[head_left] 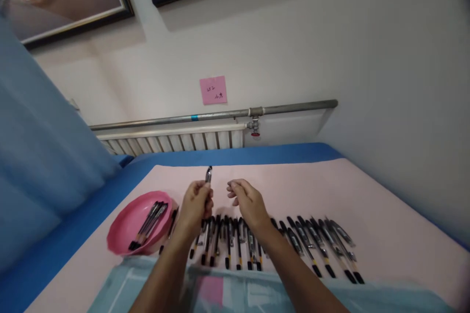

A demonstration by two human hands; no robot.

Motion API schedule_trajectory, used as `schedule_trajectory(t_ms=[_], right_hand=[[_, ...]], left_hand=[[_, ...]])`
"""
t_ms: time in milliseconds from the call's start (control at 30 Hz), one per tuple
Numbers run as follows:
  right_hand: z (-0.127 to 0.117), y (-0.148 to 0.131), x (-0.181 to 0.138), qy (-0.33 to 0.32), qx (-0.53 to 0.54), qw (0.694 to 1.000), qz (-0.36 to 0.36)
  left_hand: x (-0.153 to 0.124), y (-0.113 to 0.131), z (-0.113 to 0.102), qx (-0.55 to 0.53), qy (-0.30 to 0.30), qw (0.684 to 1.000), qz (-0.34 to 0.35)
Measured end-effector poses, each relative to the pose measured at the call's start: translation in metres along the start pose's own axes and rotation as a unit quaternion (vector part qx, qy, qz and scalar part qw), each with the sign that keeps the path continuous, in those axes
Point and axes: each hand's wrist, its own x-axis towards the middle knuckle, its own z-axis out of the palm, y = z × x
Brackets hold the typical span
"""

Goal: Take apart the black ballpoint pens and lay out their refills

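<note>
My left hand (pixel 196 203) is closed around a dark pen (pixel 208 174) whose tip sticks up above the fingers. Just to its right, my right hand (pixel 246 199) hovers with fingers curled in a loose pinch; whether anything is in them I cannot make out. Under both hands a row of several black pens (pixel 316 242) with yellow bands lies side by side on the pink cloth (pixel 385 215). A pink bowl (pixel 127 222) to the left holds a few more pens.
The pink cloth covers a blue table (pixel 257 154) that meets a white wall. A radiator (pixel 172 141) and a metal pipe (pixel 293 106) run behind it. A pink note (pixel 213 90) sticks on the wall. Blue fabric (pixel 40 156) hangs at left.
</note>
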Motion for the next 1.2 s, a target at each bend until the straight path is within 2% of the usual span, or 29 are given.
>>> schedule_trajectory(t_ms=[100, 200, 267, 367, 467, 600, 933, 1033, 1133, 1200], right_hand=[[0.001, -0.007, 0.0, 0.005, 0.064, 0.998, 0.021], [0.001, -0.008, 0.0, 0.029, 0.05, 0.998, 0.013], [0.002, -0.004, 0.0, 0.042, 0.04, 0.998, 0.023], [0.008, 0.004, 0.0, 0.042, 0.08, 0.994, 0.065], [0.014, 0.01, 0.0, 0.055, 0.122, 0.987, 0.091], [0.019, 0.012, -0.001, 0.059, 0.162, 0.979, 0.11], [0.023, 0.015, -0.005, 0.082, 0.153, 0.98, 0.098], [0.019, 0.015, -0.002, 0.104, 0.155, 0.979, 0.085], [0.007, 0.016, 0.007, 0.156, 0.171, 0.971, 0.066], [-0.003, 0.017, 0.015, 0.187, 0.195, 0.961, 0.061]], left_hand=[[-0.011, -0.018, 0.037, -0.065, -0.046, 0.996, -0.026], [-0.018, -0.034, 0.047, -0.057, -0.05, 0.997, -0.033], [-0.02, -0.042, 0.046, -0.049, -0.053, 0.997, -0.036], [-0.022, -0.053, 0.042, -0.066, -0.074, 0.993, -0.056], [-0.024, -0.057, 0.042, -0.09, -0.09, 0.985, -0.114], [-0.028, -0.054, 0.044, -0.113, -0.074, 0.977, -0.167], [-0.034, -0.047, 0.046, -0.123, -0.071, 0.969, -0.2], [-0.032, -0.048, 0.042, -0.099, -0.109, 0.972, -0.184], [-0.028, -0.052, 0.036, -0.056, -0.159, 0.97, -0.176], [-0.025, -0.055, 0.033, -0.034, -0.161, 0.971, -0.174]])
